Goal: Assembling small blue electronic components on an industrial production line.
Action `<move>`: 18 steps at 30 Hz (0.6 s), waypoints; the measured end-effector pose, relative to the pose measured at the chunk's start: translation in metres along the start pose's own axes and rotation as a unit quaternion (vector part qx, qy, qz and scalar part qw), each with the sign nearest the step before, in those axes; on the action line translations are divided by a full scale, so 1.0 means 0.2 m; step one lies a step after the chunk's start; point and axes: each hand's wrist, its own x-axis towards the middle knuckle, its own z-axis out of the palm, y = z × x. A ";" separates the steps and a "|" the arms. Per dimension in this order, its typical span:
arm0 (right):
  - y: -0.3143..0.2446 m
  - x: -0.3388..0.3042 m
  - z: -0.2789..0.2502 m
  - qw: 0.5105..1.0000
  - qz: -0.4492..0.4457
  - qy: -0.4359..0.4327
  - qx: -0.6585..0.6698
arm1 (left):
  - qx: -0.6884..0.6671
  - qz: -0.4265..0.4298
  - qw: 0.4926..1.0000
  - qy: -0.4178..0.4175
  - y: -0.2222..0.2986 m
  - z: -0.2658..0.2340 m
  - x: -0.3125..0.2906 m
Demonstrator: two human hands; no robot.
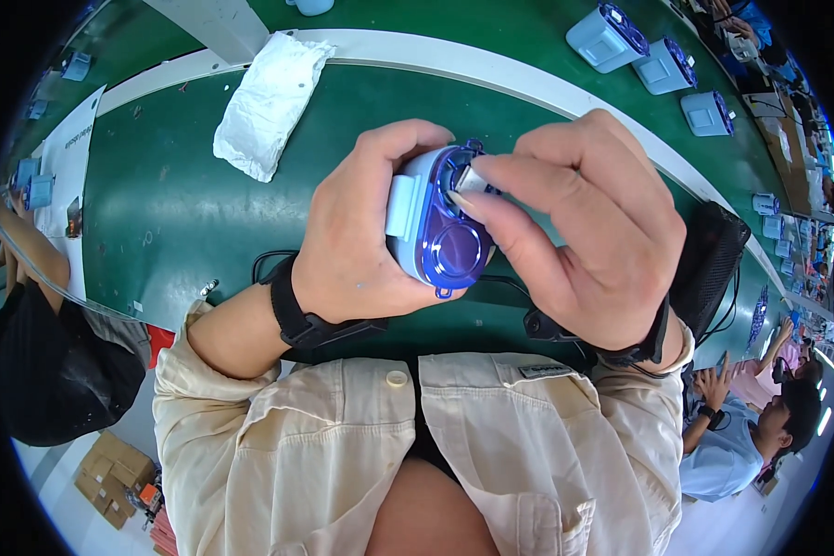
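Observation:
My left hand (347, 227) is closed around the side of a light blue container (406, 250) with a see-through violet-blue lid (454, 248). The container is held over the bench, its lid facing up toward me. Thumb and forefinger of my right hand (593, 227) pinch a small silvery piece (471, 181) at the round opening in the far part of the lid. How deep the piece sits in that opening cannot be made out. A light blue clip or handle (404, 206) sticks out on the container's left side, beside my left palm.
A crumpled white bag (273, 102) lies beyond my left hand on the green bench (167, 213). Similar blue containers (607, 37) stand past the white rail (491, 63). A black mesh case (713, 259) with cables is at the right. Other people (741, 426) sit on both sides.

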 end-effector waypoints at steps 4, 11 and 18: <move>-0.02 0.00 -0.02 1.000 0.012 -0.020 0.002 | -0.024 -0.021 0.999 0.034 0.02 0.01 0.00; -0.05 0.02 -0.04 0.994 -0.002 -0.082 -0.068 | 0.042 -0.006 0.997 0.059 0.01 0.03 0.01; 0.09 0.01 0.01 0.945 0.173 -0.061 0.270 | 0.010 0.007 0.999 0.037 0.01 0.01 0.01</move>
